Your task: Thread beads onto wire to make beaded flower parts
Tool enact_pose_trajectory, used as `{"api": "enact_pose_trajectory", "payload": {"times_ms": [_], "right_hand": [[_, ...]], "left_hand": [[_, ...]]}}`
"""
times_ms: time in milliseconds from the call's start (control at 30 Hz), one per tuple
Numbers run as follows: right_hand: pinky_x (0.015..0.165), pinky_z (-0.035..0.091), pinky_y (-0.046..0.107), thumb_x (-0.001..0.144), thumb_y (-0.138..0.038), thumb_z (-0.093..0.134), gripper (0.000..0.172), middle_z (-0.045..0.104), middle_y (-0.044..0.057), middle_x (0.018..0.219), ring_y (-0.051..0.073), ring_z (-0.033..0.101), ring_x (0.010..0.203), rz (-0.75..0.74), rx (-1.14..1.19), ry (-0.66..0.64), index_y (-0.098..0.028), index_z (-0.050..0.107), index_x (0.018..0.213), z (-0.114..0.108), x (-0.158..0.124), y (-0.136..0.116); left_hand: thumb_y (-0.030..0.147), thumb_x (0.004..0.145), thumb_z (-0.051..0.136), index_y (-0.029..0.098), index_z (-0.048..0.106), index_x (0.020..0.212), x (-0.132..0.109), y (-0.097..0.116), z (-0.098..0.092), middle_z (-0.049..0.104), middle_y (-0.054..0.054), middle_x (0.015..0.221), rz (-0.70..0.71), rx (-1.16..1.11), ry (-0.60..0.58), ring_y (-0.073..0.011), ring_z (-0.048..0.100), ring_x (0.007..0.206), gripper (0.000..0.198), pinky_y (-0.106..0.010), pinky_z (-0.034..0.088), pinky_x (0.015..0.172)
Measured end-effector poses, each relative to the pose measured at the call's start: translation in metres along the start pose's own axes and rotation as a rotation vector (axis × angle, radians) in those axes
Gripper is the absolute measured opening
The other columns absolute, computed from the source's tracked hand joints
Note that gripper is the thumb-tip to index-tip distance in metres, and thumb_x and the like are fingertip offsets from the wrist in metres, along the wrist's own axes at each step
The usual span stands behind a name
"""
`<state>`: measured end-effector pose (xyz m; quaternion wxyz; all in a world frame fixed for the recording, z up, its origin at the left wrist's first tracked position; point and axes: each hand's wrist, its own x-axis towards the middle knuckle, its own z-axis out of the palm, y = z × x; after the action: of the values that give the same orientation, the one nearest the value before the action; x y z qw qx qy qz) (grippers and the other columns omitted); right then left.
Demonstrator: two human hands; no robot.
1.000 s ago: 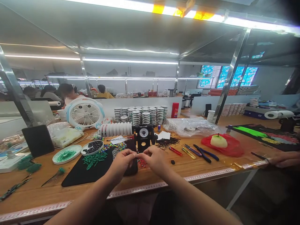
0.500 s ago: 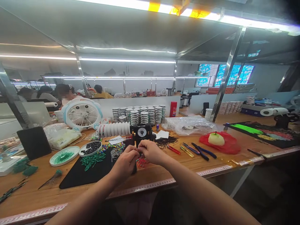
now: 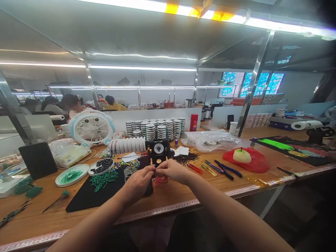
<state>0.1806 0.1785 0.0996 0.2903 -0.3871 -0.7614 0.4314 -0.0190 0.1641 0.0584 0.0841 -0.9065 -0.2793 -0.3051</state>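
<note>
Right in close here, pinching thumb to finger with left hand [image 3: 139, 180] and right hand [image 3: 172, 170] alike, tip almost to tip, just this side of the black machine [image 3: 159, 156] with its white-faced dial [image 3: 158, 148]. Curled lightly, by the look of it, rather than clenched. Hard to make out anything in that pinch: too small, too well covered by fingertips [image 3: 152, 168], so no telling what, or even whether. If holding something, then holding it right there, over the table [image 3: 183, 190], between both hands. Judging by the neighbours, likely light enough to need no strength at all, and easy to flick away. Just below the fingertips, a scatter of red bits [image 3: 159, 181], near the right end of the black mat [image 3: 91, 201]: probably light and loose, best picked up singly, by opposite edges. Over on the mat, a heap of green sticks [image 3: 103, 180]: seemingly stiff, thin, prone to roll, best taken at the middle. Beyond those, coloured beads [image 3: 135, 163], small and probably slippery; better pinched squarely across the sides than pressed from above. And in the white dish [image 3: 91, 174], black beads [image 3: 103, 164], perhaps hard and slick too, safest nipped one by one, without tipping the rim.
</note>
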Motion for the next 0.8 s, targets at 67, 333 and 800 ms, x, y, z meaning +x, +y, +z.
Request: {"api": "enact_pose_trajectory", "payload": {"times_ms": [67, 333, 800], "right_hand": [[0.049, 0.037, 0.019, 0.076, -0.027, 0.057, 0.018, 0.063, 0.001, 0.067, 0.009, 0.050, 0.054, -0.014, -0.012, 0.034, -0.013, 0.068, 0.075, 0.002, -0.002, 0.001], [0.064, 0.038, 0.023, 0.076, -0.013, 0.056, 0.011, 0.059, 0.001, 0.071, 0.012, 0.051, 0.068, -0.188, -0.161, 0.223, -0.015, 0.066, 0.073, 0.012, -0.009, 0.003], [0.056, 0.038, 0.022, 0.076, -0.020, 0.057, 0.016, 0.062, 0.002, 0.063, 0.012, 0.052, 0.060, -0.154, -0.096, 0.207, -0.014, 0.071, 0.073, 0.013, -0.011, 0.008]], "left_hand": [[0.009, 0.088, 0.034, 0.012, 0.049, 0.112, 0.000, 0.001, 0.003, 0.050, -0.016, 0.121, -0.025, -0.037, -0.012, -0.0229, 0.047, 0.114, 0.029, -0.038, 0.041, 0.094], [0.025, 0.083, 0.044, 0.018, 0.052, 0.075, 0.027, 0.032, -0.020, 0.063, -0.007, 0.077, -0.770, -0.716, -0.031, -0.0226, 0.062, 0.080, 0.014, -0.037, 0.049, 0.073], [0.024, 0.074, 0.061, 0.014, 0.053, 0.071, 0.032, 0.029, -0.012, 0.065, -0.006, 0.062, -1.013, -1.097, 0.031, -0.0212, 0.065, 0.060, 0.014, -0.024, 0.048, 0.046]]}}
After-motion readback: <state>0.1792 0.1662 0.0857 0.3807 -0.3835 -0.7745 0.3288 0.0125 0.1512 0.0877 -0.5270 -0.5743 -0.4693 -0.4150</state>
